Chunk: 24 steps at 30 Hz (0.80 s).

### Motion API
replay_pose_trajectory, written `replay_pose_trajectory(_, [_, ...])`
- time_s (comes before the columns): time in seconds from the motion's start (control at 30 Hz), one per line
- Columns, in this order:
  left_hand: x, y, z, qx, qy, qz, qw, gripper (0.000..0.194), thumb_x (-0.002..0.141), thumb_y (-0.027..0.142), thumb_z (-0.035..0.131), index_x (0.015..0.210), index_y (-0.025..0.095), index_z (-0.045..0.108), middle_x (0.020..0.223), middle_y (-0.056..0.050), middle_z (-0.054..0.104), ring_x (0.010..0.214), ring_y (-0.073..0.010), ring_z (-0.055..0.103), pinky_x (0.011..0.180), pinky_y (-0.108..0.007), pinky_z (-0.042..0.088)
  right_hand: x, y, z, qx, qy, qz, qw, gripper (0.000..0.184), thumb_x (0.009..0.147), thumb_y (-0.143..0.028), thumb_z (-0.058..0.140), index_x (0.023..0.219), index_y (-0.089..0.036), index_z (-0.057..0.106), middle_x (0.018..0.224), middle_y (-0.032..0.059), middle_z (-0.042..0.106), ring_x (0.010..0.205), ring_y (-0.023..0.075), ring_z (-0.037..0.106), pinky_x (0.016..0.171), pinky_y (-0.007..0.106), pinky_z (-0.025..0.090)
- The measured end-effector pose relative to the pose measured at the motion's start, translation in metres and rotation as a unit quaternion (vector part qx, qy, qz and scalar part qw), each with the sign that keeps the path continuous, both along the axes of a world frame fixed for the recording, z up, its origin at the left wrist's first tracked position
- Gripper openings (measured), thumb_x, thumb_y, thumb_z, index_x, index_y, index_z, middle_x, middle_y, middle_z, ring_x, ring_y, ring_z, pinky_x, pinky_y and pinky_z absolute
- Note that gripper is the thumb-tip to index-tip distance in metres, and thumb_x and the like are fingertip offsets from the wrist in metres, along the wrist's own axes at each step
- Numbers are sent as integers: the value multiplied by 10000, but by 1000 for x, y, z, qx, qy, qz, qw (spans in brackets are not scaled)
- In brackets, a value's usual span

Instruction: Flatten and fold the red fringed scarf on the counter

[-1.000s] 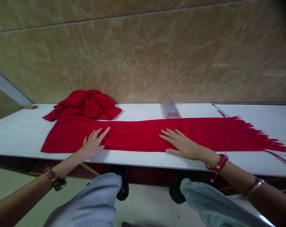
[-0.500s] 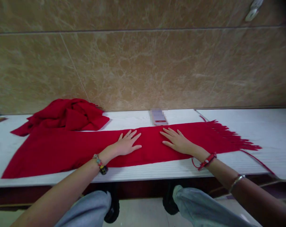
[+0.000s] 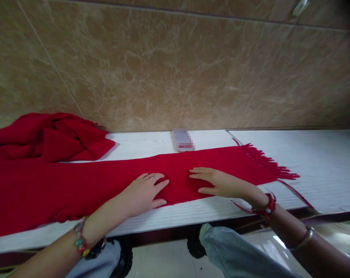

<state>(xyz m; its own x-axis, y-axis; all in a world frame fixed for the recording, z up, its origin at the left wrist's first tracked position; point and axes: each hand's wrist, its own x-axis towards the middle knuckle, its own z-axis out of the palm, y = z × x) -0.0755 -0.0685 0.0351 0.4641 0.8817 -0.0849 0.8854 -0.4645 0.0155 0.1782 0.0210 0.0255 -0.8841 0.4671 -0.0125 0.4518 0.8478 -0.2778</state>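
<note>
A left hand [image 3: 141,195] that lay toward the red scarf's [image 3: 177,172] 9 o'clock end a second ago has moved toward 3 o'clock, closer to the right hand [image 3: 219,184], and nears the 6 o'clock edge. The right hand, earlier flat with fingers splayed, is now arched, its fingers drawn together. The view has swung toward 3 o'clock, cutting off the scarf's 9 o'clock end and part of the crumpled cloth [image 3: 59,139].

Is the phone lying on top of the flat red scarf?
No, the phone lies on the white tabletop, between the flat red scarf and the tiled wall.
</note>
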Motion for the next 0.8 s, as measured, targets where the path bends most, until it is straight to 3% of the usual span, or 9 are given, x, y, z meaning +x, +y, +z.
replay_pose_trajectory(0.17, [-28, 21, 14, -8, -85, 10, 996, 409, 855, 417, 371, 1213, 246, 469, 1287, -42, 465, 1148, -179, 439, 959, -313, 326, -6, 12, 1, 37, 45, -30, 998, 427, 838, -380, 430, 1230, -218, 471, 1280, 58, 472, 1175, 202, 419, 984, 386, 350])
replay_pose_trajectory(0.23, [-54, 39, 17, 28, -102, 66, 992, 417, 860, 369, 314, 1196, 186, 479, 1276, -69, 471, 1151, -181, 427, 971, -322, 305, -13, 22, 2, 68, 74, -53, 994, 410, 840, -358, 428, 1217, -205, 480, 1248, 76, 501, 1147, 209, 450, 970, 395, 364])
replay_pose_trajectory(0.3, [-80, 58, 17, 15, -89, 112, 990, 446, 810, 371, 364, 1175, 144, 486, 1238, -97, 499, 1120, -205, 448, 942, -325, 327, -21, 35, 0, 99, 93, -80, 987, 383, 842, -316, 423, 1194, -183, 494, 1201, 99, 536, 1102, 215, 490, 950, 401, 383])
replay_pose_trajectory(0.4, [-105, 79, 17, -81, -66, 136, 985, 467, 724, 386, 472, 1126, 154, 514, 1017, -66, 618, 896, -186, 559, 773, -259, 418, -30, 52, -8, 136, 83, -109, 981, 363, 820, -236, 442, 1163, -136, 510, 1155, 130, 559, 1065, 227, 517, 932, 399, 398])
replay_pose_trajectory(0.47, [-109, 84, 21, -106, -49, 128, 985, 378, 671, 368, 537, 992, 174, 583, 815, -16, 633, 725, -158, 564, 660, -227, 426, -33, 60, -16, 148, 64, -118, 980, 365, 802, -206, 460, 1144, -87, 516, 1143, 162, 556, 1060, 239, 518, 928, 392, 401])
replay_pose_trajectory(0.53, [-104, 80, 25, -88, -41, 110, 989, 250, 651, 317, 560, 858, 184, 606, 761, 2, 602, 701, -150, 542, 651, -224, 417, -34, 63, -20, 156, 62, -119, 979, 366, 794, -200, 470, 1132, -68, 516, 1133, 177, 552, 1065, 246, 511, 927, 394, 401])
replay_pose_trajectory(0.6, [-92, 67, 29, -50, -47, 93, 993, 180, 679, 254, 532, 832, 180, 591, 861, -20, 576, 799, -161, 525, 729, -239, 405, -38, 60, -18, 166, 94, -106, 976, 383, 793, -212, 473, 1156, -92, 496, 1161, 165, 530, 1100, 244, 479, 942, 408, 387])
replay_pose_trajectory(0.7, [-70, 38, 31, 25, -51, 46, 997, 156, 745, 160, 444, 842, 168, 566, 948, -61, 535, 871, -169, 507, 802, -264, 385, -55, 46, -5, 177, 159, -70, 969, 440, 802, -237, 465, 1223, -114, 435, 1250, 157, 460, 1175, 234, 402, 981, 412, 345])
replay_pose_trajectory(0.8, [-55, 9, 31, 40, -34, -17, 998, 196, 791, 109, 375, 823, 178, 555, 887, -54, 551, 815, -160, 529, 764, -261, 403, -79, 28, 8, 172, 162, -31, 971, 435, 810, -219, 457, 1229, -103, 438, 1238, 157, 479, 1170, 236, 409, 983, 406, 332])
